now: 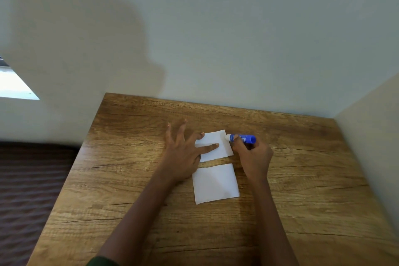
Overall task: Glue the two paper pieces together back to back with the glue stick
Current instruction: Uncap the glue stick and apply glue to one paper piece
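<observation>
Two white paper pieces lie flat on the wooden table [302,190], one behind the other. My left hand [183,153] lies spread on the far paper piece [220,138], its straight fingers pressing the left part down. My right hand [251,157] grips a blue glue stick [243,138] held sideways, its white tip touching the far paper's upper right edge. The near paper piece [216,183] lies untouched just in front, between my forearms.
A pale wall [216,39] rises directly behind the table and another wall [371,136] closes its right side. The table's left edge drops to a dark striped surface [26,190] below. Bare wood surrounds the papers.
</observation>
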